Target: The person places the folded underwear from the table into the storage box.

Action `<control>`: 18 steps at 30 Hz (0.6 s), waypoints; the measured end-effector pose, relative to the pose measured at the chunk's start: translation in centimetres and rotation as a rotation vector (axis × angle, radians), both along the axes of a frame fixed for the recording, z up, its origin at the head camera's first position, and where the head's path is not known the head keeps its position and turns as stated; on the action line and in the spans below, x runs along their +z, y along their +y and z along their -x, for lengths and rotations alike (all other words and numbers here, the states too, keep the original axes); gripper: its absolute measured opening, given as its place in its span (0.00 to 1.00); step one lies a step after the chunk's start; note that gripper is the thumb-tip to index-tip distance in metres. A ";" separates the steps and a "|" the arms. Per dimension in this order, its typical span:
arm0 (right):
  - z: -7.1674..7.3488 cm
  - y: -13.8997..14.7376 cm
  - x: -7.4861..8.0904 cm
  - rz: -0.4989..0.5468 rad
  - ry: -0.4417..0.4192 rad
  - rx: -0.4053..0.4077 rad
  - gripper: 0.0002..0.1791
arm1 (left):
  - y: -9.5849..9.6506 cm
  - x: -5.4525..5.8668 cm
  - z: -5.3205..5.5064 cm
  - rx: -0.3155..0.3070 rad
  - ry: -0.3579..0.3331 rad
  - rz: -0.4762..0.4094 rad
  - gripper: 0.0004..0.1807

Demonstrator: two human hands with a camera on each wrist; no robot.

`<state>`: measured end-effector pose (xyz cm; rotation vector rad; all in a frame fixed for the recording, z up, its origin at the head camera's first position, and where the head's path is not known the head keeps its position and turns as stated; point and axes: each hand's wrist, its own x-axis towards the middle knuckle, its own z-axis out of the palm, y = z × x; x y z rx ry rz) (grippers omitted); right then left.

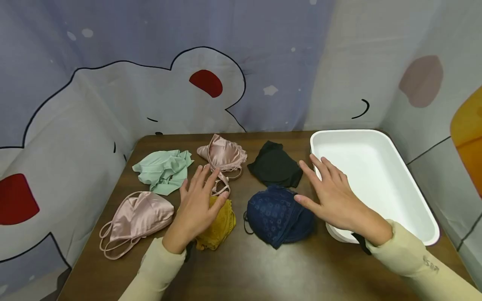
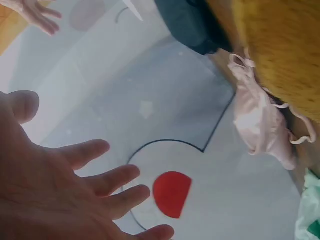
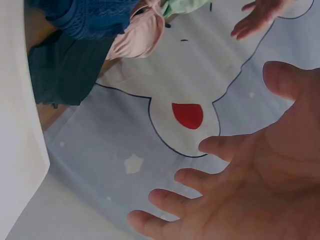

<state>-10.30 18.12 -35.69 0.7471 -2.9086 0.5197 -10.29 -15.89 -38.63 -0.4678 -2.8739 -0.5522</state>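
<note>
Both hands hover above a brown table with fingers spread, holding nothing. My left hand (image 1: 196, 211) is over the mustard-yellow lace garment (image 1: 216, 225), partly covering it. My right hand (image 1: 335, 196) floats between the navy blue bra (image 1: 280, 215) and the white tray (image 1: 361, 154). A satin pink bra (image 1: 223, 154) with thin straps lies at the back, and another pink satin bra (image 1: 141, 214) at the front left. Behind that one sits a mint-green garment (image 1: 165, 169), crumpled. A dark green garment (image 1: 276, 165) lies behind the navy bra. In the left wrist view the palm and fingers (image 2: 115, 200) show bare.
The white tray stands at the table's right side, with no garment visible in it. A printed fabric curtain (image 1: 271, 50) hangs behind the table (image 1: 256, 276) and along both sides.
</note>
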 end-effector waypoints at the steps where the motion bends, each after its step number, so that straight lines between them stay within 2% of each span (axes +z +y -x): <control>1: 0.1 0.1 0.0 -0.001 -0.002 -0.002 0.43 | -0.1 -0.1 0.1 -0.001 0.005 -0.006 0.36; 5: 0.5 0.7 0.0 -0.007 -0.020 -0.012 0.43 | -0.6 -0.5 0.3 0.008 0.002 -0.007 0.37; 11: 1.2 2.0 0.2 0.008 -0.040 -0.036 0.41 | -1.7 -0.2 0.8 0.038 -0.013 -0.023 0.36; 18: 2.1 4.1 0.2 0.052 -0.042 -0.070 0.40 | -5.2 0.3 1.6 0.100 0.018 -0.067 0.32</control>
